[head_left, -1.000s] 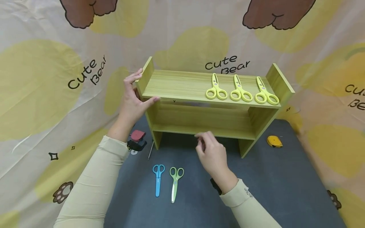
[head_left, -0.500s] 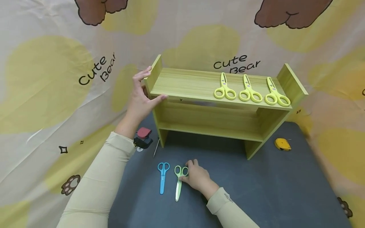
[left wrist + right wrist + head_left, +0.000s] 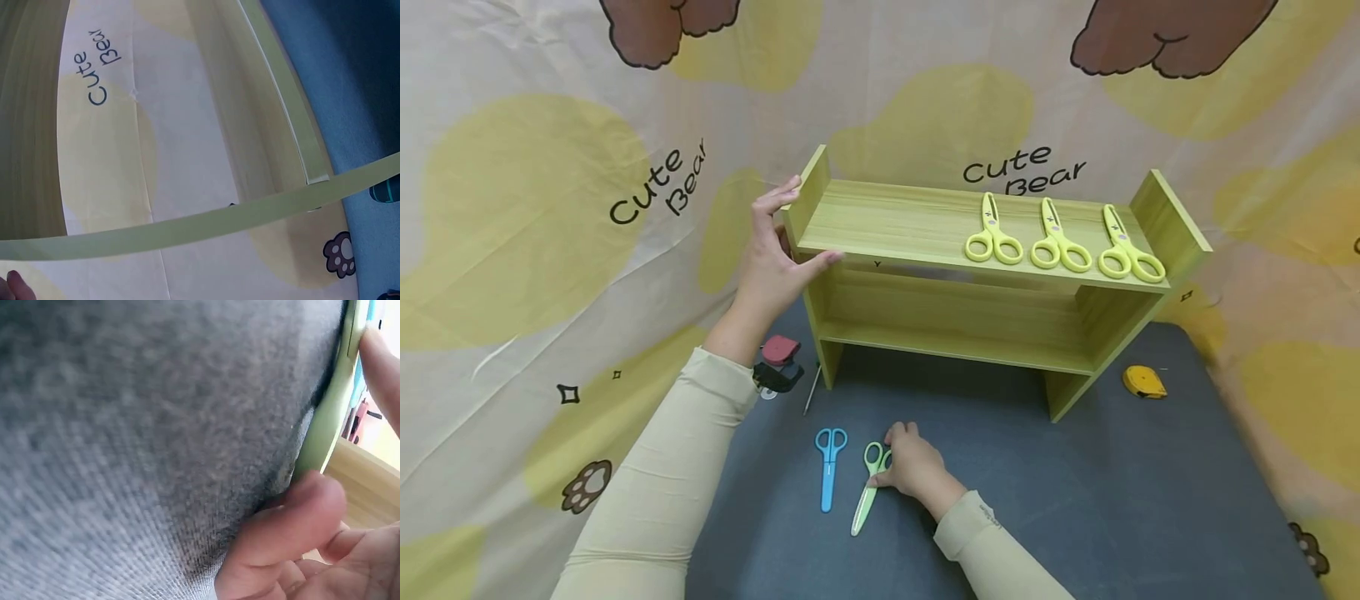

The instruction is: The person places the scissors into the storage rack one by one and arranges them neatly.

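A two-tier wooden shelf point(image 3: 887, 221) stands on the dark table. My left hand point(image 3: 772, 265) grips its left end, thumb over the top board's front edge and fingers around the side panel point(image 3: 809, 192). In front of the shelf, my right hand point(image 3: 916, 465) pinches green scissors point(image 3: 864, 507) near their handle loops. The right wrist view shows the thumb and a finger on the green handle point(image 3: 325, 428), low over the cloth. Blue scissors point(image 3: 828, 479) lie to the left of the green pair. Three yellow scissors point(image 3: 992, 237) lie on the right part of the top board.
A red tape measure point(image 3: 780, 349) and a thin metal rod point(image 3: 812, 390) lie by the shelf's left leg, partly behind my left wrist. A yellow tape measure point(image 3: 1144, 382) lies right of the shelf. A printed curtain point(image 3: 895, 108) hangs close behind and at both sides.
My right hand has come down and left from before the shelf to the green scissors and pinched them; their tip has swung slightly left. The left hand keeps its grip on the shelf.
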{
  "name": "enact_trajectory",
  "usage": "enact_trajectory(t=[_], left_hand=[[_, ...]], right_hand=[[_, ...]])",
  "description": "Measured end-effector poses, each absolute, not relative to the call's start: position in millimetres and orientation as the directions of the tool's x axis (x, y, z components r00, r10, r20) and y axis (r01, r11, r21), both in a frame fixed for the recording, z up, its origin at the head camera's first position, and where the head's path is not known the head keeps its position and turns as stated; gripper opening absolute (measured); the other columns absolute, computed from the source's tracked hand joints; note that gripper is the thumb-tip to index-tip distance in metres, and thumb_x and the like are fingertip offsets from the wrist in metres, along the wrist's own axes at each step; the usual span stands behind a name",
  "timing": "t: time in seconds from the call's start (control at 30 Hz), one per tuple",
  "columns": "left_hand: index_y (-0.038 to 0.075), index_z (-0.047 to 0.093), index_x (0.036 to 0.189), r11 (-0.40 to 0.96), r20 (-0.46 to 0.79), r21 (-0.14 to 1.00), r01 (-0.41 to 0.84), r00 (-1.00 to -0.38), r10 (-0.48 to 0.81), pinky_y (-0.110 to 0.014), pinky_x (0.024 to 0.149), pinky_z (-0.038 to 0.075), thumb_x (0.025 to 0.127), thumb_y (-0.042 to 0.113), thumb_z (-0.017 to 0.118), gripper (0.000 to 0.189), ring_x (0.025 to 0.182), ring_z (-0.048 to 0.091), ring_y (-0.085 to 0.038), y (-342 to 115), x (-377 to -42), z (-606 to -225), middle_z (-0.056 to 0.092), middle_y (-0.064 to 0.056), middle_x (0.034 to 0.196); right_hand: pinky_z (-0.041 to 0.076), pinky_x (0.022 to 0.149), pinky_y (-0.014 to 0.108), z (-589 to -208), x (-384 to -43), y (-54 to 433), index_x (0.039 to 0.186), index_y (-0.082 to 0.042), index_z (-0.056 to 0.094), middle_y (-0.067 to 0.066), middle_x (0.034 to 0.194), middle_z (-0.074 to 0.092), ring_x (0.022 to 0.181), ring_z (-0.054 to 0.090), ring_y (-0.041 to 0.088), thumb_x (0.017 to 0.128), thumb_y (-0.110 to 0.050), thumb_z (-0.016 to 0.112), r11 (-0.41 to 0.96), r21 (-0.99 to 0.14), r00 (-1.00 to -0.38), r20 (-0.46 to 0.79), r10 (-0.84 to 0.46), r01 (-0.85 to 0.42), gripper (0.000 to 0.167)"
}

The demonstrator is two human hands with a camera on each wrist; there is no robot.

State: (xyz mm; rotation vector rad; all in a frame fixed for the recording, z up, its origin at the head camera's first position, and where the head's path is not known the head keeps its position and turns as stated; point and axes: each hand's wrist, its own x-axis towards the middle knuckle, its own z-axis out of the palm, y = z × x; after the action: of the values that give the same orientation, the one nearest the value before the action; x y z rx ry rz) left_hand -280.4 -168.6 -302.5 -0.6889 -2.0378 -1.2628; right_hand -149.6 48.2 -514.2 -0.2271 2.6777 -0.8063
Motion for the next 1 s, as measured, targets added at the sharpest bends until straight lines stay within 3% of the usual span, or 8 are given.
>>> enact_trajectory(t=[0.17,0.23,0.33,0.53,0.73,0.87,0.93,1.0], left_hand=[[0.008,0.034,0.144,0.428,0.732,0.579,0.694,-0.674,0.103,-0.031,0.096,0.05,0.076,0.011,0.096,0.092,0.143,0.044,-0.013,-170,-279,-301,0.037,0.005,0.165],[0.008,0.034,0.144,0.437,0.732,0.574,0.692,-0.673,0.105,-0.031,0.097,0.05,0.076,0.012,0.096,0.092,0.145,0.042,-0.012,-170,-279,-301,0.037,0.002,0.165],[0.008,0.034,0.144,0.436,0.736,0.568,0.698,-0.668,0.112,-0.034,0.099,0.05,0.075,0.012,0.096,0.093,0.146,0.039,-0.012,-170,-279,-301,0.037,-0.002,0.164],[0.007,0.034,0.143,0.429,0.738,0.566,0.704,-0.665,0.118,-0.033,0.1,0.05,0.075,0.009,0.096,0.092,0.145,0.041,-0.012,-170,-279,-301,0.038,0.003,0.163],[0.006,0.033,0.143,0.428,0.746,0.556,0.713,-0.655,0.122,-0.037,0.1,0.051,0.075,0.009,0.096,0.093,0.146,0.041,-0.013,-170,-280,-303,0.037,0.002,0.164],[0.008,0.033,0.144,0.426,0.746,0.557,0.713,-0.655,0.12,-0.042,0.101,0.05,0.075,0.011,0.096,0.093,0.147,0.039,-0.012,-170,-281,-302,0.037,0.003,0.164],[0.008,0.034,0.143,0.429,0.746,0.556,0.711,-0.655,0.118,-0.042,0.101,0.051,0.075,0.011,0.096,0.092,0.146,0.04,-0.011,-170,-281,-302,0.037,0.005,0.163],[0.008,0.034,0.143,0.43,0.748,0.555,0.712,-0.654,0.119,-0.041,0.101,0.051,0.075,0.01,0.096,0.092,0.146,0.041,-0.011,-170,-281,-301,0.037,0.005,0.163]], right_hand=[[0.051,0.08,0.046,-513,-157,54,0.119,0.0,0.06,0.013,0.103,0.056,0.085,0.054,0.026,0.072,-0.026,0.1,0.775,-0.631,-0.908,-0.299,-0.293,-0.043,0.066],[0.05,0.081,0.043,-512,-160,58,0.119,0.001,0.062,0.011,0.101,0.059,0.086,0.053,0.025,0.074,-0.022,0.099,0.754,-0.656,-0.896,-0.313,-0.316,-0.037,0.063],[0.048,0.077,0.039,-513,-163,62,0.116,0.002,0.066,0.007,0.098,0.063,0.083,0.053,0.022,0.077,-0.019,0.096,0.729,-0.683,-0.882,-0.316,-0.349,-0.043,0.053],[0.041,0.066,0.031,-517,-164,73,0.104,-0.004,0.074,0.001,0.082,0.06,0.072,0.049,0.016,0.088,-0.015,0.086,0.63,-0.774,-0.86,-0.277,-0.429,-0.065,0.023],[0.05,0.055,0.03,-498,-164,83,0.101,-0.01,0.078,0.001,0.071,0.068,0.062,0.065,0.023,0.092,-0.013,0.083,0.514,-0.855,-0.837,-0.228,-0.497,-0.073,0.011],[0.055,0.056,0.034,-460,-164,91,0.104,-0.012,0.08,-0.004,0.079,0.07,0.06,0.066,0.024,0.089,-0.014,0.085,0.475,-0.854,-0.87,-0.054,-0.49,-0.214,0.016],[0.054,0.057,0.031,-439,-163,95,0.104,-0.014,0.081,-0.008,0.083,0.069,0.061,0.061,0.016,0.085,-0.014,0.088,0.468,-0.8,-0.871,0.133,-0.472,-0.376,0.02],[0.05,0.056,0.026,-418,-163,99,0.102,-0.015,0.082,-0.01,0.085,0.068,0.062,0.055,0.011,0.081,-0.013,0.091,0.462,-0.697,-0.823,0.354,-0.444,-0.549,0.023]])
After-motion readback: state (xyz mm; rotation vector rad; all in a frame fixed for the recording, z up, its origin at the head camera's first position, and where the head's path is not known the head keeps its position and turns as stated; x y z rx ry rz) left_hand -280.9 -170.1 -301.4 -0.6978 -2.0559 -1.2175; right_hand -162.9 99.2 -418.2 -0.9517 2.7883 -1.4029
